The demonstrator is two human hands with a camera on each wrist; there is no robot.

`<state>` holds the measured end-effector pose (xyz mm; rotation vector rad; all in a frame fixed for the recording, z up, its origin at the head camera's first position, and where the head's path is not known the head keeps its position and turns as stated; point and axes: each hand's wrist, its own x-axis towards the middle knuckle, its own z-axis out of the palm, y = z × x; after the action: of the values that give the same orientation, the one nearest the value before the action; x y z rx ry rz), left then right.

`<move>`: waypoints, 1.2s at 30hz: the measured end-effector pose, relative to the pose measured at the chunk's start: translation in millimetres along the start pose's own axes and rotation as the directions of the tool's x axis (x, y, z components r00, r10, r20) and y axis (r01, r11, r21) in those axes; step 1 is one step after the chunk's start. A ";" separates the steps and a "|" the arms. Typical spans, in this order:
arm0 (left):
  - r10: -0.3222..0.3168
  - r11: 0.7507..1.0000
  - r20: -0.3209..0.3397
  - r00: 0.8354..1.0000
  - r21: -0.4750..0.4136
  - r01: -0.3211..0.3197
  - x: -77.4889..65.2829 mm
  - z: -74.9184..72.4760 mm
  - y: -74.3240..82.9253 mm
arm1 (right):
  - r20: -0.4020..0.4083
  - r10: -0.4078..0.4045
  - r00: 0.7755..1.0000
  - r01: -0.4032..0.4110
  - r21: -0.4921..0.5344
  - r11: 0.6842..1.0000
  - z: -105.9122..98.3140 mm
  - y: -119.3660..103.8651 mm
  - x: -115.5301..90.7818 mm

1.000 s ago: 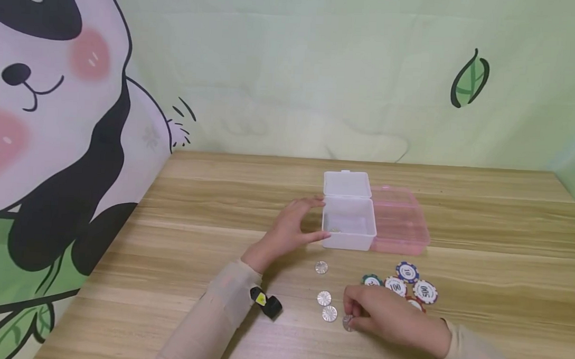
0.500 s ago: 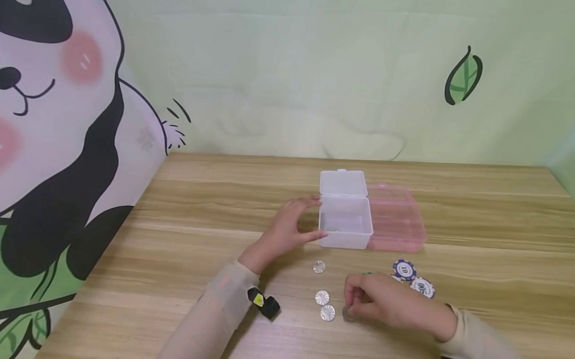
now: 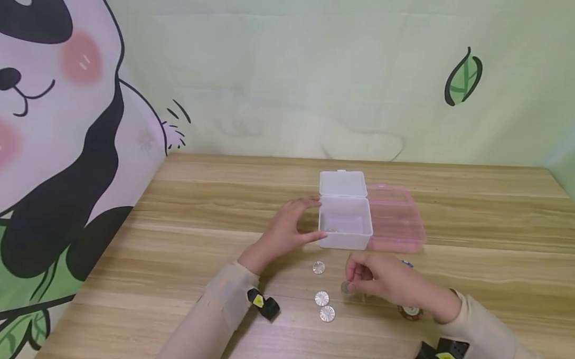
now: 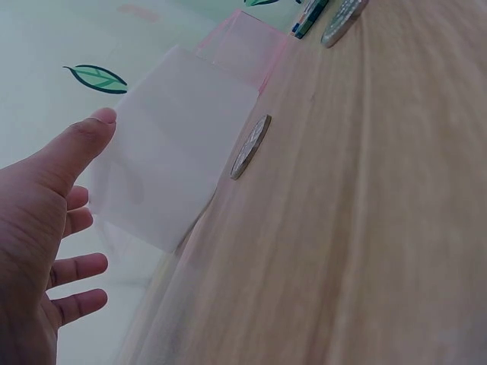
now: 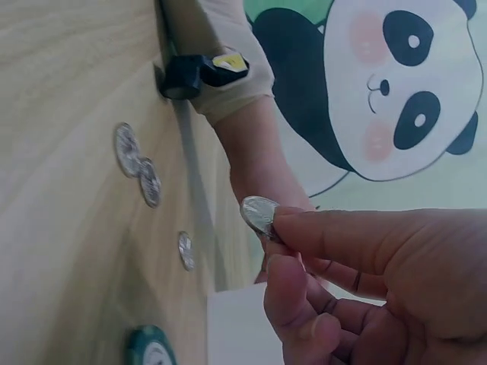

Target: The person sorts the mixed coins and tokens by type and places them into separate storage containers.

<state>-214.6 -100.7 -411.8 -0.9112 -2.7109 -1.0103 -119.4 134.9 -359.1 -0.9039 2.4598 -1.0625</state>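
The right hand [image 3: 388, 281] pinches a coin [image 3: 345, 287] between thumb and fingers, held up over the desk [image 3: 196, 208], on the near-edge side of the white box [image 3: 346, 241] (its lid open toward the desk's far edge). The left hand [image 3: 284, 229] is at that box's left side — fingers loosely spread, thumb at its near left corner — while three more coins [image 3: 322, 298] lie toward the desk's near edge.

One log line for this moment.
left hand: beside white box, lid open | right hand: pinches silver coin | table: three more coins
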 end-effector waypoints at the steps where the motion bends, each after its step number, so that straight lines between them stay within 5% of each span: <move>1: 0.000 1.000 0.000 1.000 0.002 0.000 0.1 0.2 -0.2 | -0.004 0.002 1.000 -0.002 0.001 1.000 -1.5 0.0 1.2; 20: -0.001 1.000 0.003 1.000 0.008 0.001 1.8 -2.4 0.8 | -0.162 -0.004 0.987 0.002 -0.013 1.000 -29.6 2.3 30.5; 25: -0.015 1.000 0.014 1.000 0.008 0.015 2.9 -3.6 1.3 | -0.177 0.046 0.983 -0.042 0.024 0.999 -39.6 4.9 43.8; 36: -0.017 1.000 0.009 1.000 -0.004 0.017 0.2 -1.8 2.6 | -0.213 0.093 0.973 -0.113 -0.084 0.990 -48.0 18.8 68.3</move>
<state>-213.4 -100.2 -408.9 -0.8969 -2.7290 -1.0176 -202.9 125.7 -342.8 -0.7132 2.7179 -1.0599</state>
